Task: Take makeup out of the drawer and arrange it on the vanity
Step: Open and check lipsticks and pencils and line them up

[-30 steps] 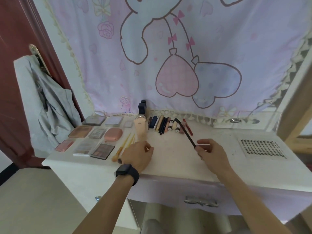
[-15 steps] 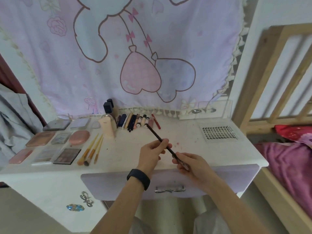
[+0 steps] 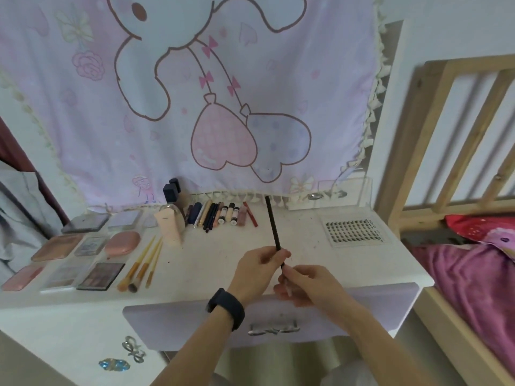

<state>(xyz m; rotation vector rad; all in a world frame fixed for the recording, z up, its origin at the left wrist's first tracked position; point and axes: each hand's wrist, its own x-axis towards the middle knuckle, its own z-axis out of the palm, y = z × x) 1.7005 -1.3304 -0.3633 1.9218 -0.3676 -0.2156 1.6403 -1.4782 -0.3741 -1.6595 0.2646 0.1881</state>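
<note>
Both hands hold a thin black makeup brush [image 3: 272, 222] over the front middle of the white vanity top [image 3: 306, 246]. My left hand [image 3: 257, 267], with a black watch on the wrist, pinches its shaft. My right hand [image 3: 305, 284] grips its lower end, which looks pale. The handle points up and away. The lilac drawer [image 3: 172, 321] below the hands is closed. Palettes [image 3: 100, 275], a pink compact [image 3: 122, 242], wooden brushes [image 3: 143, 264], a beige tube [image 3: 170, 225] and a row of pencils and small bottles [image 3: 223, 214] lie on the vanity.
A card of false lashes [image 3: 352, 231] lies at the right of the vanity. A cartoon curtain [image 3: 195, 93] hangs behind. A wooden bed frame [image 3: 446, 140] with pink bedding [image 3: 473, 274] stands right. Grey clothes [image 3: 19, 207] hang left.
My left hand left the vanity's left side and joined the right hand on the black brush. The brush has turned more upright. The camera swung right.
</note>
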